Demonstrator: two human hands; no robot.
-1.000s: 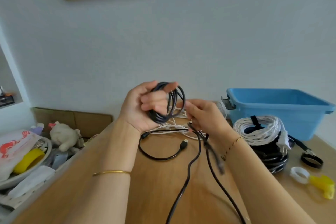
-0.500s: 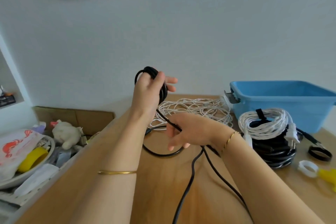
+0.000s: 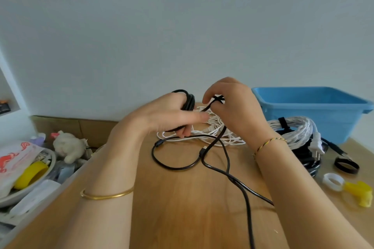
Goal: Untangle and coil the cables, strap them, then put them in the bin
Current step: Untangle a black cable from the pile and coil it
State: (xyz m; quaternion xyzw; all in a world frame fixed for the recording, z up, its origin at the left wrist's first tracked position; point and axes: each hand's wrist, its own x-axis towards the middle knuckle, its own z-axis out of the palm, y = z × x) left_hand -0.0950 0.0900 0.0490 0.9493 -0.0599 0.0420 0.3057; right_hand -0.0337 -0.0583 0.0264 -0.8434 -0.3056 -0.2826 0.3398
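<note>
My left hand [image 3: 168,114] holds a small coil of black cable [image 3: 189,101] wound around its fingers, above the wooden table [image 3: 182,198]. Just to its right, my right hand [image 3: 232,107] pinches the same cable's free run [image 3: 217,99] and lifts it toward the coil. The slack of the black cable [image 3: 178,166] loops over the table and trails off the front edge. Behind my hands lies a tangled white cable [image 3: 214,129]. A blue bin [image 3: 311,111] stands at the back right, with a strapped white coil [image 3: 293,131] lying on a black coil [image 3: 309,159] in front of it.
A black strap ring [image 3: 346,166], a white ring [image 3: 333,182] and a yellow piece [image 3: 362,194] lie at the right. Left of the table, a bowl [image 3: 30,188] with yellow tape, a printed bag and a plush toy [image 3: 68,147] sit among clutter. A wall is close behind.
My right hand has risen from the table with the cable's run up to the coil. My left hand has dropped and turned, bringing the coil lower.
</note>
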